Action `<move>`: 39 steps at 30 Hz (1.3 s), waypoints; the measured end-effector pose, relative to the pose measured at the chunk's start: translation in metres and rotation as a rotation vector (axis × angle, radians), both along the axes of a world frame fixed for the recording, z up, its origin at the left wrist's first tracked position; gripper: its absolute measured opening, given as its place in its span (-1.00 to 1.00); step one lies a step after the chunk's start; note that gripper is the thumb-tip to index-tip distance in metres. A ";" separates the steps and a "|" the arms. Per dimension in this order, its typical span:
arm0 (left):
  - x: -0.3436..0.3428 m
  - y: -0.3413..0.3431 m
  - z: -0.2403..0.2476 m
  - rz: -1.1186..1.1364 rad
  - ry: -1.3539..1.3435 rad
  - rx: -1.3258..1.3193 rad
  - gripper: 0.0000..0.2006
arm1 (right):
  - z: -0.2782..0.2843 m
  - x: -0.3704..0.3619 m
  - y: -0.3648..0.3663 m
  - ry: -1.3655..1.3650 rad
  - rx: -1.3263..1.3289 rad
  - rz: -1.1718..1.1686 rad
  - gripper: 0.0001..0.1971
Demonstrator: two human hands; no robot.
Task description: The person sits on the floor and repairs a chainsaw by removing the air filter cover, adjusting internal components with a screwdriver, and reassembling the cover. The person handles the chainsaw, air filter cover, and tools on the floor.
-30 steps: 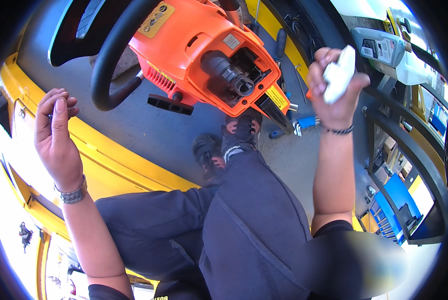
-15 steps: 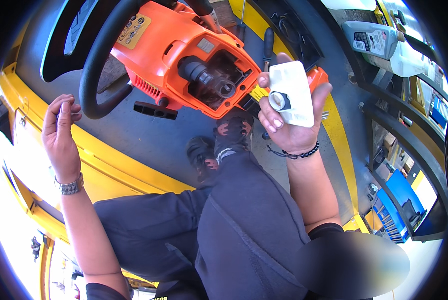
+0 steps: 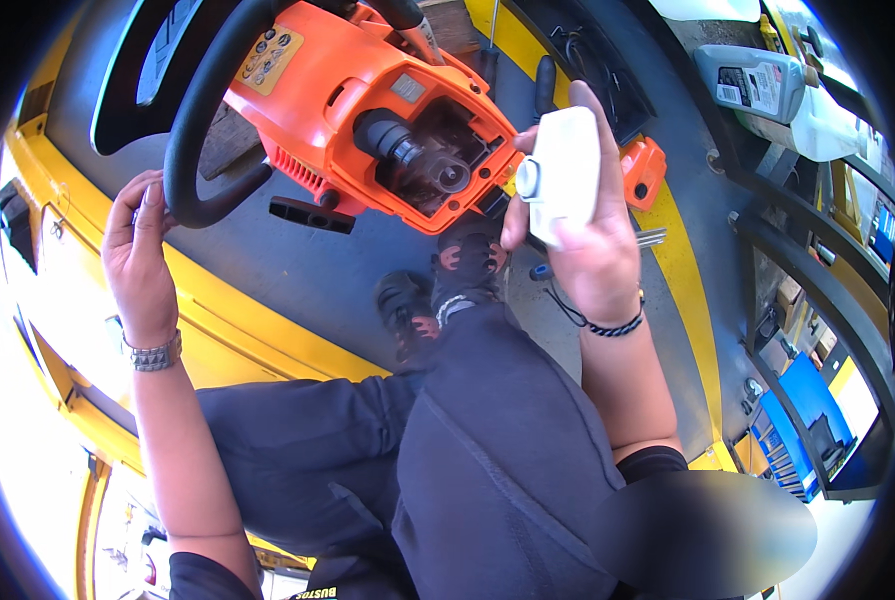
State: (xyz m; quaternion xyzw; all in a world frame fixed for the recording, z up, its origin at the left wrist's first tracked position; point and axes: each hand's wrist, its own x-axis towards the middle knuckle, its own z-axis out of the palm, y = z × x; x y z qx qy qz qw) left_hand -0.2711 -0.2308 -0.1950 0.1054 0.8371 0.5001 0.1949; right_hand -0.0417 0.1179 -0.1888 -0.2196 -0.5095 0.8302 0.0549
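Note:
An orange chainsaw [image 3: 308, 85] lies ahead of me, its rear housing uncovered so that a dark hose and a round clear neck show inside. To the right of that housing, my right hand [image 3: 603, 255] grips a white air filter [image 3: 571, 165] with a short round neck on its left side. My left hand [image 3: 140, 250] is beside the lower bend of the black front handle [image 3: 183, 165], fingers drawn together. I see nothing between those fingers; whether they touch the handle is hard to tell. Below the housing is a black pull-start grip [image 3: 313, 216].
An orange cover [image 3: 645, 172] lies beyond my right hand, near a screwdriver [image 3: 545, 85] and a black tray [image 3: 593, 60]. Dark metal rails and a shelf with a grey bottle [image 3: 753, 82] stand on the right. A yellow frame [image 3: 218, 330] runs along the left.
My left hand has moved up and right, close to the front handle. My right hand has turned the air filter, so its neck now points left toward the chainsaw.

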 end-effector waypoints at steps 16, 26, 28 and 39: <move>0.005 0.009 0.011 -0.010 -0.020 0.072 -0.73 | -0.008 -0.025 -0.051 -0.149 1.112 -0.014 0.18; 0.010 0.012 0.018 -0.023 0.006 0.101 -0.77 | -0.009 -0.014 -0.053 -0.064 1.255 0.027 0.14; 0.009 0.015 0.018 -0.012 -0.005 0.103 -0.77 | -0.013 -0.014 -0.055 -0.069 1.275 -0.018 0.14; 0.009 0.010 0.009 -0.045 -0.066 0.080 -0.77 | -0.006 -0.021 -0.058 -0.137 1.332 -0.051 0.08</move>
